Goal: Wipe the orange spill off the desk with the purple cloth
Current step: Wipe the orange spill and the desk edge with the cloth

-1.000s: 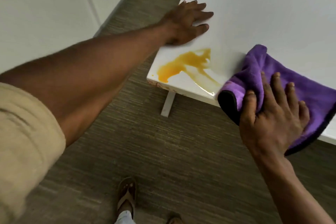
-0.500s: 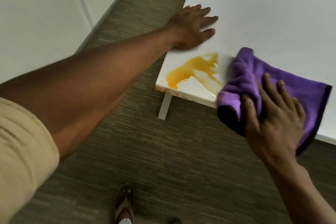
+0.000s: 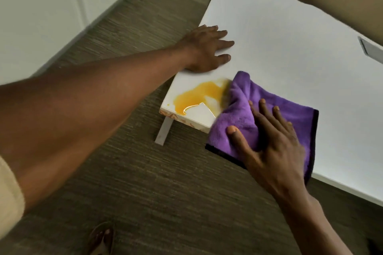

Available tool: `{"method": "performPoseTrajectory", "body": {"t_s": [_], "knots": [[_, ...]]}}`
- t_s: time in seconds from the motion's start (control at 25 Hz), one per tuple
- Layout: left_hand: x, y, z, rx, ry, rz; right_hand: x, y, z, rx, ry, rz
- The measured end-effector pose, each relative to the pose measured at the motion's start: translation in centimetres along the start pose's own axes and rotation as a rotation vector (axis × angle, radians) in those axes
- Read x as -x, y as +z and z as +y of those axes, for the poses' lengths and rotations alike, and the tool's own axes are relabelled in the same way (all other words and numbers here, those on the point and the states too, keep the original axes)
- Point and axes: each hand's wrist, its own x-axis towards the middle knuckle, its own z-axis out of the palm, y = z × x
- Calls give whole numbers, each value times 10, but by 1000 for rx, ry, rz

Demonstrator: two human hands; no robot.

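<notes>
A white desk (image 3: 290,37) stands over a brown, streaked floor (image 3: 145,172), its near corner jutting toward the person. Off that corner a pale wall (image 3: 37,6) runs along the floor, and one white desk leg (image 3: 164,131) shows under the corner. On the corner itself lies the orange spill (image 3: 199,95), a wet puddle with a glossy edge that reaches almost to the desk's front rim. The purple cloth (image 3: 244,97), dark-edged and bunched, sits just beside the spill on the side away from the corner, its leading fold touching the orange and its near part hanging over the front rim. The right hand (image 3: 273,143) lies flat on the cloth, fingers spread and straight, pressing it down, not clutching it. The left hand (image 3: 207,49) rests palm down on the bare desk just beyond the spill, fingers straight, holding nothing. A sandalled foot (image 3: 101,238) shows on the floor below the corner. A grey object (image 3: 371,48) peeks in at the desk's far side; I cannot tell what it is.
</notes>
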Motion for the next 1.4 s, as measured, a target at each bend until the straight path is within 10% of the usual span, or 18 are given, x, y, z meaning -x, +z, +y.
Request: {"method": "performPoseTrajectory", "body": {"t_s": [0.52, 0.88, 1.12, 1.4], "knots": [[0, -4, 4, 53, 2, 52, -102, -7, 2, 32, -17, -116], [1, -3, 1, 69, -2, 12, -13, -24, 40, -191, -247, -133], [1, -4, 4, 102, -6, 39, -87, -18, 33, -75, -12, -80], [1, -9, 7, 235, -71, -4, -19, -15, 30, -198, -385, -203]]}}
